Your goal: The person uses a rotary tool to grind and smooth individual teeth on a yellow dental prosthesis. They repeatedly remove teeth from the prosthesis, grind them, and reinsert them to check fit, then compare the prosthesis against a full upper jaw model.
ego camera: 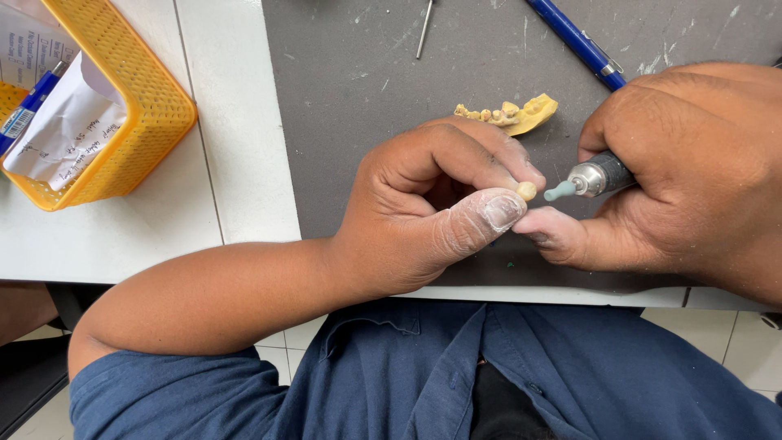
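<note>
A small tooth (pixel 527 191) sits pinched between thumb and forefinger of the left hand (pixel 432 204), just beside the burr (pixel 560 191) of a handpiece (pixel 599 175) gripped in the right hand (pixel 684 171). Behind lies a yellow cast (pixel 521 114) on a scuffed grey mat (pixel 350 90) (dusty), on a white bench (pixel 236 122) with a yellow basket (pixel 130 106); pale tiled floor (pixel 753 346) below.

Bare grey mat (pixel 350 90) is left open at 11 o'clock of the hands. The way at 12 o'clock is blocked by a yellow cast (pixel 521 114), a blue pen (pixel 574 41) and a metal pick (pixel 424 28). At 10 o'clock a yellow basket (pixel 138 106) is set.
</note>
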